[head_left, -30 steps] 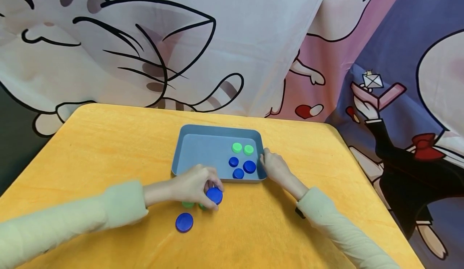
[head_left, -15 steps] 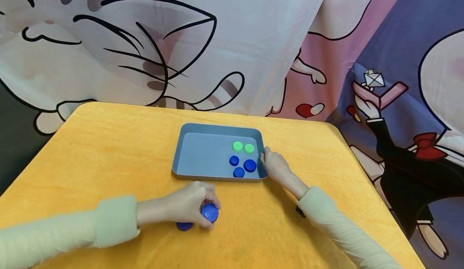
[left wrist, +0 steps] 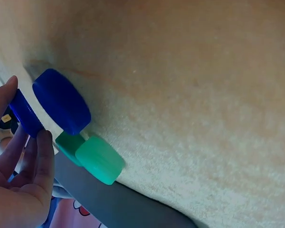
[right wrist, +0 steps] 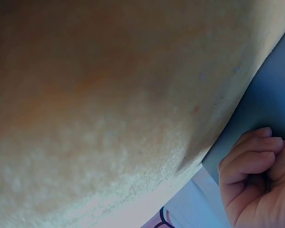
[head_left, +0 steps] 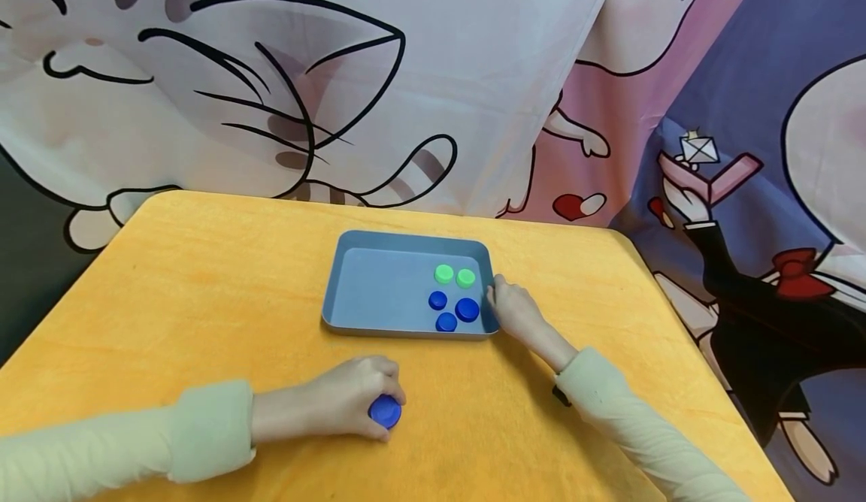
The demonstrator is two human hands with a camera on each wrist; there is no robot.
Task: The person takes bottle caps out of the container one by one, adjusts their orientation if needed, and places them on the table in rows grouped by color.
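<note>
My left hand (head_left: 341, 400) pinches a blue round cap (head_left: 385, 412) between thumb and fingertips, just above the table in front of the tray. In the left wrist view, another blue cap (left wrist: 61, 102) and two green caps, a lighter one (left wrist: 100, 160) and a darker one (left wrist: 69, 147), lie close to that hand. The head view hides them behind it. At the right end of the blue-grey tray (head_left: 379, 284), my right hand (head_left: 519, 312) holds the rim with curled fingers; its thumb is out of the right wrist view.
Inside the tray's right half lie two green caps, left (head_left: 443, 273) and right (head_left: 465, 278), and three blue caps: small (head_left: 437, 300), large (head_left: 467, 309) and front (head_left: 446, 322). The yellow table (head_left: 223, 276) ends at a printed cloth (head_left: 487, 74).
The left hand, with a blue cap in its fingers, has moved toward the table's front, and now covers the loose caps from the head camera. The right hand stays at the tray.
</note>
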